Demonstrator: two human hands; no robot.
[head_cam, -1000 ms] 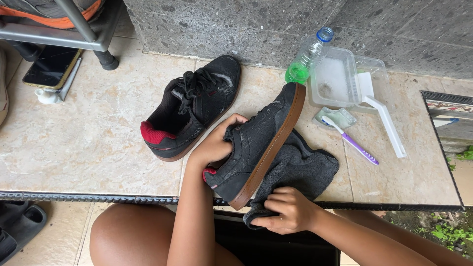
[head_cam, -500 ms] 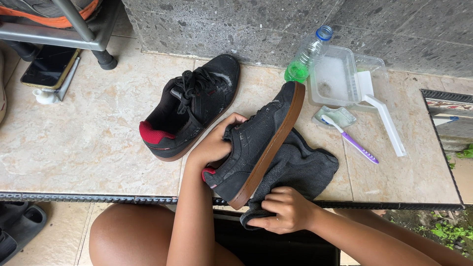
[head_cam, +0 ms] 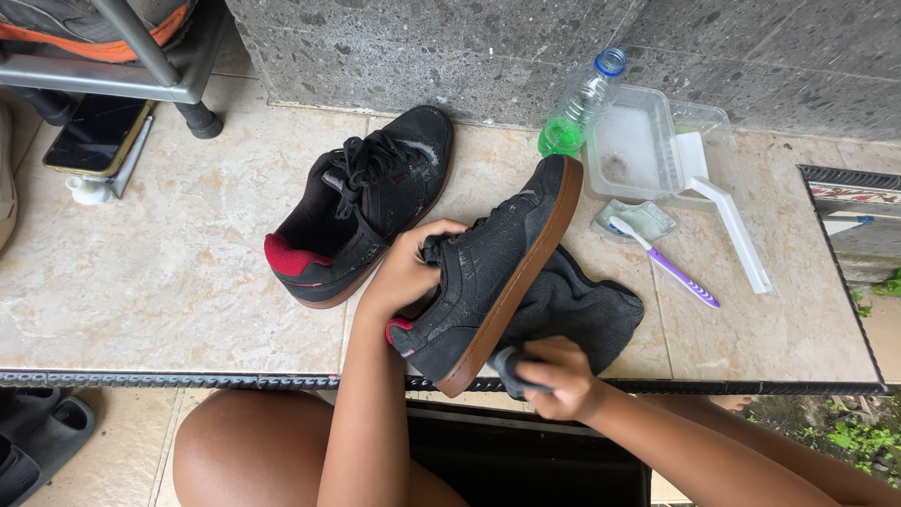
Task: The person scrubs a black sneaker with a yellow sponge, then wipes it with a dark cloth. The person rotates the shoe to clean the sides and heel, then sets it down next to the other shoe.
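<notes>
Left hand (head_cam: 405, 272) grips the tilted black shoe (head_cam: 488, 272); right hand (head_cam: 556, 377) presses a bunched dark cloth (head_cam: 572, 310) against its sole.

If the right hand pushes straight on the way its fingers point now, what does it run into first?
The right hand, gripping a fold of the dark cloth, points up-left at the brown sole of the black shoe that the left hand holds on its side. It would probably meet that sole first.

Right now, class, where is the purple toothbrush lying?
In the head view, the purple toothbrush lies on the tiled ledge, right of the tilted black shoe, its head on a small pale dish below the clear tub.
</notes>
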